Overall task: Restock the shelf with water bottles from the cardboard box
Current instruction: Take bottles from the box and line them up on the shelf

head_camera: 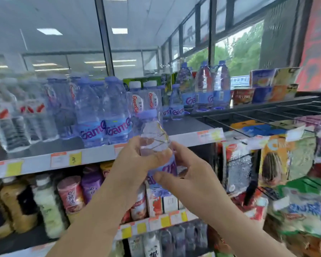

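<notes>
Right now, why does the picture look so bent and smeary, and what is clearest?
Head view: the wide-angle lens bows the shelf edge and window frames; blur smears the snack bags at the right; the water bottle held by the left hand and right hand is clearer; ceiling panels light it evenly, without hard shadows.

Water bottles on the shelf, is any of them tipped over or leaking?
Nothing stands out. The clear plastic water bottles with purple labels stand upright on the dark shelf, no spill shows. Only the clear purple-capped bottle leans, because the left hand and right hand hold it.
</notes>
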